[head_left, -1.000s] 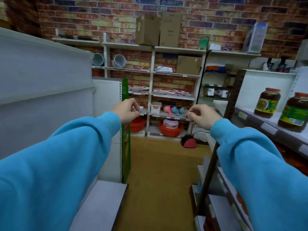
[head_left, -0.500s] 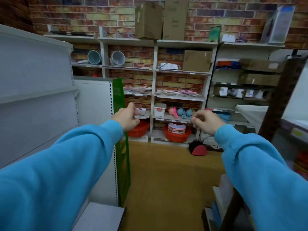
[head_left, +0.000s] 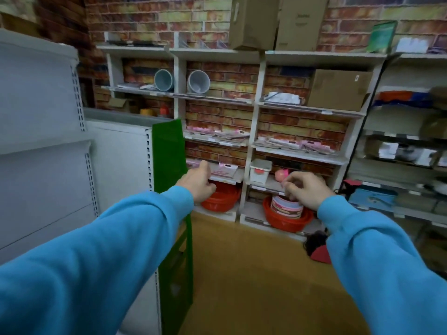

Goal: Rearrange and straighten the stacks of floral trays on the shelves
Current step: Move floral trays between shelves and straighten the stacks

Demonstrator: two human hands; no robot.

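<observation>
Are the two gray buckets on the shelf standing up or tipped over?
Tipped over. Both gray buckets lie on their sides on the shelf, round openings facing out.

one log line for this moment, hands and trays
phase: approach | left hand: loosely curled, holds nothing | right hand: loosely curled, holds nothing | floral trays: on shelf, untouched, uneven

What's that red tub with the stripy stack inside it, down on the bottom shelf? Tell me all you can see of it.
The red basin looks like glossy plastic, round and shallow, seemingly a few nested together. It sits upright on the lowest white shelf, right of the upright post, just above the brown floor. Inside it stands a stack of round dishes with pink and pale bands. The right hand shows in front of it; no contact is visible.
</observation>
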